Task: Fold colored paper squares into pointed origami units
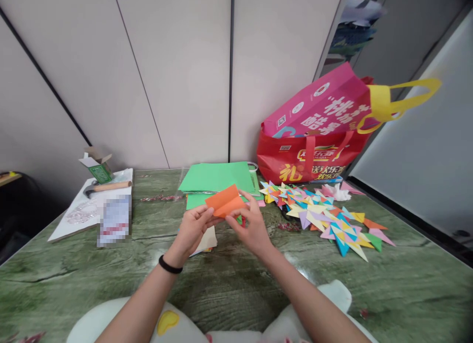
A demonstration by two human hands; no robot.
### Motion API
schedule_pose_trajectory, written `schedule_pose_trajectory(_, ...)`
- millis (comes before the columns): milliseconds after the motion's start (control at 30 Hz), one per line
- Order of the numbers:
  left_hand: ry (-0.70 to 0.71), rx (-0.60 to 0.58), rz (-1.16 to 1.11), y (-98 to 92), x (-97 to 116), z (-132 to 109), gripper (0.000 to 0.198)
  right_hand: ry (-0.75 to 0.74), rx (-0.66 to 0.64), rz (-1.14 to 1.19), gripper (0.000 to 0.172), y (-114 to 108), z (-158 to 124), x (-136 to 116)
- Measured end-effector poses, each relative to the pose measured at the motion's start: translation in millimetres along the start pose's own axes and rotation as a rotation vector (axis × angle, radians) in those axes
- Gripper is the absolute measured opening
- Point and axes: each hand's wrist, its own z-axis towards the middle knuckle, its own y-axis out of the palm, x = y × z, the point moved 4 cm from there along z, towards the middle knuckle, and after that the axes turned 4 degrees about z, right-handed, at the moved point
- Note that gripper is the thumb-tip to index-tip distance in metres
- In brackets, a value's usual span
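Observation:
An orange sheet of paper (226, 200) with a crease across it is held up above the table, tilted toward me. My left hand (194, 229) pinches its lower left edge between thumb and fingers. On the other side, my right hand (253, 224) grips the right edge, thumb in front and fingers at the back. Below my hands lies a small stack of cream paper (206, 240), partly covered by the left hand. Behind the orange paper sits a pile of green paper sheets (218, 178), with more coloured paper beneath it.
Many folded paper pieces (325, 212) spread over the table's right side. A red gift bag (284, 153) with a pink bag (314, 106) in it stands behind them. At left, a hammer (111, 186) and a small green box (99, 170) rest on a white board (62, 227).

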Motion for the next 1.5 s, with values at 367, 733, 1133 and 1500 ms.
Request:
schedule_pose_trajectory(367, -0.038, -0.011, 0.022, 3.5, -2.5, -1.9, 0.033, 0.322, 0.023, 0.319, 0.018, 6.9, -1.9, 15.3)
schedule_pose_trajectory(733, -0.118, 0.055, 0.055, 0.4, -5.7, -3.0, 0.026, 0.241, 0.017, 0.252, 0.015, 0.1, 0.8, 9.6)
schedule_pose_trajectory(1133, -0.139, -0.022, 0.080, 0.6, -10.6, -2.1, 0.035, 0.460, -0.170, 0.488, 0.026, 6.4, -1.7, 22.6)
schedule_pose_trajectory(1500, -0.190, 0.046, 0.112, 0.0, -9.7, -3.3, 0.028, 0.491, -0.103, 0.469, 0.024, 8.7, -4.2, 23.7)
